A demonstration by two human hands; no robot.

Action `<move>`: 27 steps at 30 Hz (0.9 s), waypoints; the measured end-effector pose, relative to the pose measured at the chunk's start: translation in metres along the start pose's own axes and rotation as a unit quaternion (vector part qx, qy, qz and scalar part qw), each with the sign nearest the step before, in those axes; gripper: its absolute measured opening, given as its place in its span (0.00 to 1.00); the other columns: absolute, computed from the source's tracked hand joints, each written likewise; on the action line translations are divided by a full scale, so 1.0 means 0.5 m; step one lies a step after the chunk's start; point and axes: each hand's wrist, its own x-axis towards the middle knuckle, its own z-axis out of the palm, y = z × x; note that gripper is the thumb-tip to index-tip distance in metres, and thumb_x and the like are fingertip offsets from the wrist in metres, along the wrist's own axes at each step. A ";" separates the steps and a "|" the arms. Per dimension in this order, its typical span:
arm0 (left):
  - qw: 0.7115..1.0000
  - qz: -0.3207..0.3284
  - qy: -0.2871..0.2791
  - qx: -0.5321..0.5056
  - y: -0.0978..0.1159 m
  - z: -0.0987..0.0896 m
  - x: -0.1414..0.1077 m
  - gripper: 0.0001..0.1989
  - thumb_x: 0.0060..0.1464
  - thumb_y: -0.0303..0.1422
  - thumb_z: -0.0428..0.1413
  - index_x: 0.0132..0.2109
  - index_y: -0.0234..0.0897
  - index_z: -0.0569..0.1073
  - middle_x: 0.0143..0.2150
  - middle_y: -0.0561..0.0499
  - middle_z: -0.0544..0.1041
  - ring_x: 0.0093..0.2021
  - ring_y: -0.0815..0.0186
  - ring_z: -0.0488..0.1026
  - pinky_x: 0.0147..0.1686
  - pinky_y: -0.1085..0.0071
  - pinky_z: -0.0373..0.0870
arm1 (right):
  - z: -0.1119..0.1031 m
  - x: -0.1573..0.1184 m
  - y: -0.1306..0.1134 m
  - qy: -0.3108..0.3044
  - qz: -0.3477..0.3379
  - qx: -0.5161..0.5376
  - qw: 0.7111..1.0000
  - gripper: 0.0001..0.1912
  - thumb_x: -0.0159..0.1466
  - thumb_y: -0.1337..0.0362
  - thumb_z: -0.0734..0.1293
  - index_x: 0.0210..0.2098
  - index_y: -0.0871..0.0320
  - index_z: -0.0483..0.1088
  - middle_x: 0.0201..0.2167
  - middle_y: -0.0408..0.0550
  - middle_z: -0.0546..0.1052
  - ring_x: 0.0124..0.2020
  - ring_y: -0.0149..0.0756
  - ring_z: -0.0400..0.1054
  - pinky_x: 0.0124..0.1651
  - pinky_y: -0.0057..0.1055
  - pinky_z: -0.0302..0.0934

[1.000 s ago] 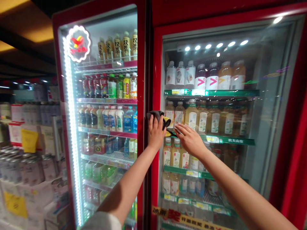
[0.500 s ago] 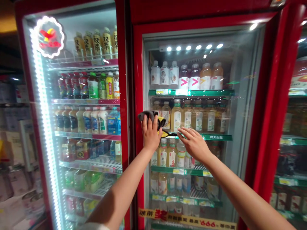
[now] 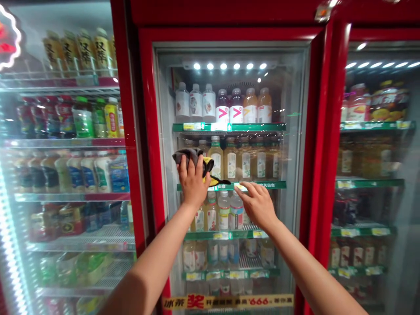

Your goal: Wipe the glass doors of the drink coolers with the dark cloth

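Observation:
My left hand point(image 3: 193, 181) presses a grey and yellow cloth point(image 3: 188, 154) with black edging against the closed glass door point(image 3: 292, 153) of the middle drinks fridge. Its fingers lie over the bunched cloth, and one corner trails to the right. To the right and slightly lower, my right hand point(image 3: 257, 202) is at the door with loosely bent, parted fingers and nothing in it. Whether its fingertips touch the glass I cannot tell. Behind the glass, bottles point(image 3: 231, 159) line several shelves with green front strips point(image 3: 278, 185).
A red frame point(image 3: 149, 131) surrounds the middle door. A brightly lit fridge point(image 3: 128, 153) with drinks stands at left, another fridge point(image 3: 341, 87) at right. Low on the middle door runs a yellow printed strip point(image 3: 229, 302).
My view has turned right, bringing more of the right fridge in. Relative to the door, my left hand and the cloth have slid right, away from the left frame. My right hand has also shifted right.

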 end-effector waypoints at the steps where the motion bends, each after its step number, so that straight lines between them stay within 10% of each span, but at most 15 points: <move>1: 1.000 0.008 -0.009 -0.005 0.020 0.005 0.008 0.33 0.61 0.34 0.57 0.72 0.38 0.61 0.73 0.37 0.61 0.77 0.46 0.46 0.73 0.42 0.45 | -0.002 0.001 0.002 0.004 0.013 0.000 1.000 0.22 0.65 0.73 0.66 0.56 0.51 0.76 0.56 0.53 0.78 0.54 0.45 0.68 0.54 0.41 0.62; 7: 0.957 0.249 -0.147 -0.032 0.010 0.001 -0.095 0.37 0.53 0.35 0.64 0.69 0.52 0.65 0.70 0.48 0.68 0.74 0.53 0.56 0.75 0.51 0.44 | -0.015 -0.024 0.021 0.019 0.058 0.007 0.998 0.21 0.65 0.74 0.64 0.55 0.53 0.76 0.57 0.53 0.77 0.55 0.46 0.68 0.54 0.42 0.63; 14: 0.998 0.058 -0.013 -0.004 0.086 0.028 0.024 0.31 0.62 0.35 0.56 0.71 0.39 0.63 0.72 0.38 0.64 0.76 0.47 0.49 0.73 0.43 0.48 | -0.015 -0.045 0.052 0.035 0.092 0.004 0.995 0.20 0.66 0.73 0.64 0.54 0.51 0.76 0.58 0.53 0.76 0.55 0.45 0.68 0.55 0.41 0.65; 17: 0.992 0.119 -0.045 -0.022 0.147 0.042 0.057 0.33 0.60 0.36 0.58 0.71 0.41 0.62 0.73 0.40 0.61 0.76 0.47 0.49 0.73 0.44 0.47 | -0.017 -0.053 0.065 0.042 0.114 0.000 0.993 0.20 0.64 0.74 0.65 0.53 0.52 0.76 0.58 0.53 0.75 0.55 0.45 0.68 0.53 0.40 0.65; 22: 0.944 0.305 -0.123 -0.036 0.122 0.035 -0.049 0.37 0.54 0.38 0.64 0.69 0.48 0.65 0.70 0.45 0.68 0.74 0.51 0.57 0.74 0.49 0.47 | -0.023 -0.087 0.099 0.037 0.122 0.013 0.992 0.22 0.66 0.74 0.63 0.55 0.53 0.75 0.57 0.55 0.75 0.56 0.47 0.68 0.55 0.44 0.67; 27: 0.994 0.101 -0.043 -0.026 0.152 0.043 -0.002 0.32 0.59 0.36 0.59 0.70 0.42 0.65 0.72 0.40 0.64 0.76 0.47 0.50 0.73 0.44 0.46 | -0.030 -0.112 0.140 0.031 0.120 0.030 0.992 0.24 0.65 0.76 0.61 0.56 0.51 0.75 0.58 0.55 0.74 0.57 0.46 0.68 0.56 0.44 0.69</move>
